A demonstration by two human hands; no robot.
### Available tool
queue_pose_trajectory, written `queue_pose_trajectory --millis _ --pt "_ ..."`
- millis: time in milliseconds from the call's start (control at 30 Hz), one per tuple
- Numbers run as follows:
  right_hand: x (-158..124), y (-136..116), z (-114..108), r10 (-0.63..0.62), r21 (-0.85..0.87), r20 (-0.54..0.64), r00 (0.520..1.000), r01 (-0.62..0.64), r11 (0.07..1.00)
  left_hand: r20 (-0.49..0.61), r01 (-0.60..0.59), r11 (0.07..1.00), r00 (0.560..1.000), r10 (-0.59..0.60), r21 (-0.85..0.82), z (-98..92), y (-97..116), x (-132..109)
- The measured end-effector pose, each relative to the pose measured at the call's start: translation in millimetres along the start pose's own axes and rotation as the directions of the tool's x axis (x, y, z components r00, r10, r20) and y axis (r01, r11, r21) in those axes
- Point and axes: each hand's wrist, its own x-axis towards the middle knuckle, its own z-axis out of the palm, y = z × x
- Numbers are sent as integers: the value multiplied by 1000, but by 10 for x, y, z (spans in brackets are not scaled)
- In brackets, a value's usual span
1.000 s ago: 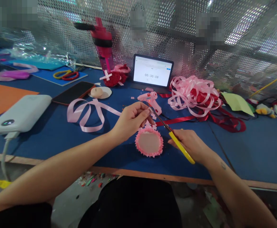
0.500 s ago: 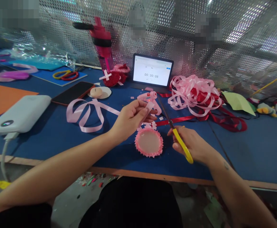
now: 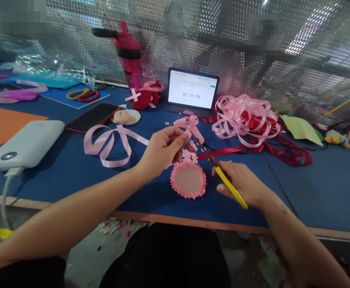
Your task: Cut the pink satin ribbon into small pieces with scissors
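Between thumb and fingers, my left hand pinches the pink ribbon, whose short end sticks out. The ribbon's long tail loops on the table to the left. My right hand grips yellow-handled scissors, their dark blades pointing up and left with the tips at the ribbon end. Below both hands lies a round disc with a ruffled pink ribbon edge. Small cut ribbon pieces are scattered just behind it. A pink glue gun rests beyond my left fingers.
A tablet showing a timer stands at the back, with a pink bottle to its left. Piled pink ribbon and red ribbon lie to the right. A phone and a white power bank sit left.
The scissors have swung up and left, so the blade tips now meet the ribbon end. Less ribbon sticks out from my left fingers.
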Motion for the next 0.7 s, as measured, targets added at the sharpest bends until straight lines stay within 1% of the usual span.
queue_pose_trajectory --millis 133,333,533,700 --pt "-4 -5 -12 -15 2 -10 1000 15 1000 -44 -49 998 998 47 -30 -11 -9 11" --pt "9 13 30 -7 -8 0 1000 7 1000 24 29 999 999 -30 40 20 41 -33" --pt "27 4 34 3 -15 17 1000 -3 1000 51 29 998 998 -32 57 20 45 -33" --pt "36 6 38 24 -59 34 999 -22 998 52 33 998 998 -35 51 23 44 -25"
